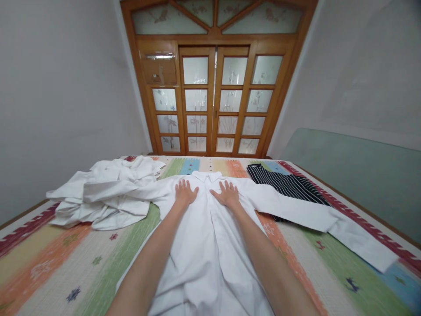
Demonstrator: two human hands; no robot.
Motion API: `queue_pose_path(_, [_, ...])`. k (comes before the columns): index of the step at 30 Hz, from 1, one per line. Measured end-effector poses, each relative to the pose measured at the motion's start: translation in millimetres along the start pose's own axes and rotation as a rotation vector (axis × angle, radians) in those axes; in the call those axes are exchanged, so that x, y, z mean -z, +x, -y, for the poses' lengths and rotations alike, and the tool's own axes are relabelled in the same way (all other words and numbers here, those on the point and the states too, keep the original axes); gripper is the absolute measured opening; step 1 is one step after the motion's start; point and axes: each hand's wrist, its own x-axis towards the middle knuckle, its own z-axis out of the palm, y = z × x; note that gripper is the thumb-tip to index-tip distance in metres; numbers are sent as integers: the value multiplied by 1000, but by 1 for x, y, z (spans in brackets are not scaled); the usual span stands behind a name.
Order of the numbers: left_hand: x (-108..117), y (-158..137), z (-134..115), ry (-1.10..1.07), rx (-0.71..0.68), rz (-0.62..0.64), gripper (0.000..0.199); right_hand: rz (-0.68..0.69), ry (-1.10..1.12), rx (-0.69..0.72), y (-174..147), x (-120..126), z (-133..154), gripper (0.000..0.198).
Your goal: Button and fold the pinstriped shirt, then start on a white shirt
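A white collared shirt [200, 245] lies spread out front side up, its collar at the far end and its lower part wrinkled close to me. Flat on the chest left of the front opening rests my left hand [186, 193], fingers spread. My right hand [226, 194] presses on the other side of the chest, also with spread fingers. One sleeve stretches out to the right, partly over a folded black-and-white striped garment [289, 184]. The other sleeve runs left to a crumpled heap of white clothing [112, 193]; where it ends there is hard to tell.
Beneath the clothes is a bed-like surface with a colourful striped cover [95, 263]. A pale green panel [355, 166] stands along the right side. Wooden doors with patterned glass panes [213, 101] are at the far end, with grey walls on both sides.
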Motion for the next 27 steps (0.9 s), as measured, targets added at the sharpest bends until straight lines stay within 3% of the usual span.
queue_pose_path(9, [14, 5, 18, -13, 1, 139, 89, 121, -37, -24, 23, 14, -16, 96])
queue_pose_path(18, [6, 18, 22, 29, -26, 146, 92, -67, -20, -94, 41, -5, -16, 83])
queue_pose_path(20, [5, 18, 22, 32, -29, 138, 92, -123, -29, -45, 41, -6, -15, 75])
queue_pose_path(25, [3, 15, 20, 26, -63, 83, 84, -191, -85, 294, 42, -6, -14, 56])
queue_pose_path(27, [1, 15, 20, 28, -114, 27, 75, -183, -94, 321, 42, -6, -14, 52])
